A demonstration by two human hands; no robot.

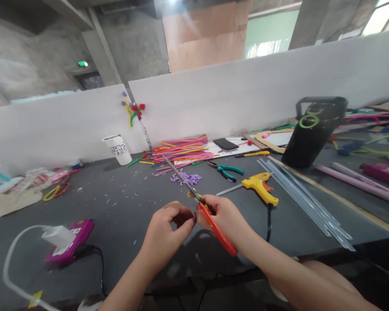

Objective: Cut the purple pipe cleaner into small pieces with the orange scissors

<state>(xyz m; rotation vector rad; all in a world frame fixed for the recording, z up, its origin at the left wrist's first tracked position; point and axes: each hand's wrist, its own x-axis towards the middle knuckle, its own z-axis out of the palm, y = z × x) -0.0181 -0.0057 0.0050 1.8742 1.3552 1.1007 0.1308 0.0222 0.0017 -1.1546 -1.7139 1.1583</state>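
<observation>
My right hand [226, 216] grips a pair of scissors [218, 229] with red-orange handles, their long metal blades pointing up and to the left. Beside the handles, my left hand [167, 231] has its thumb and fingertips pressed together in a pinch; what is between them, if anything, is too small to make out. A small yellow piece shows near the scissors' pivot, partly hidden. Past the blades lies a heap of short purple pieces [190, 179] on the dark grey table [116, 229].
Behind the heap lie many pink and orange fuzzy stems [178, 151]. Teal-handled pliers [228, 170], a yellow glue gun [261, 188] and clear glue sticks [304, 201] are to the right, near a black bottle [311, 138]. A paper cup [118, 150] and magenta power strip [74, 242] stand left.
</observation>
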